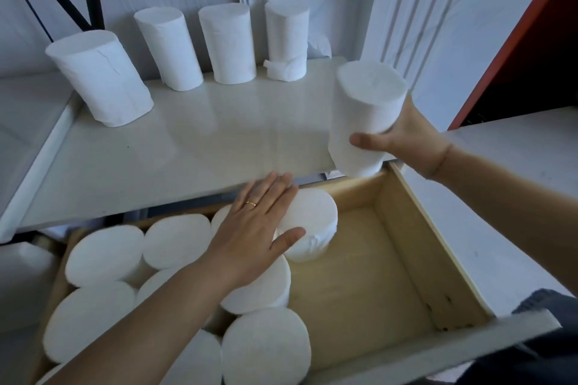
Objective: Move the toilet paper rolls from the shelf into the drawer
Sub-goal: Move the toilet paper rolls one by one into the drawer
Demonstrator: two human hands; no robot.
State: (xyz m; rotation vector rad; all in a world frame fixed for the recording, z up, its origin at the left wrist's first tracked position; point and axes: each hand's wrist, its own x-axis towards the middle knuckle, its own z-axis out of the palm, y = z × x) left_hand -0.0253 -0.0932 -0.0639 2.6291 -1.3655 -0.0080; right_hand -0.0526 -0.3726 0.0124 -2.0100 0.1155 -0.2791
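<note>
Looking down through the head camera, I have my right hand [403, 137] wrapped around one toilet paper roll [364, 116], held upright over the drawer's [438, 262] back right corner, while my left hand [255, 231] lies spread flat on the rolls already packed along its left side. Four rolls [225, 44] wait at the shelf's [187, 147] back edge. I'd lower this one straight down beside the packed rolls, keeping the left hand pressing them steady.

White rolls [228, 44], glossy white shelf [200, 137], pale wood drawer [438, 247], gold ring [251, 204].
</note>
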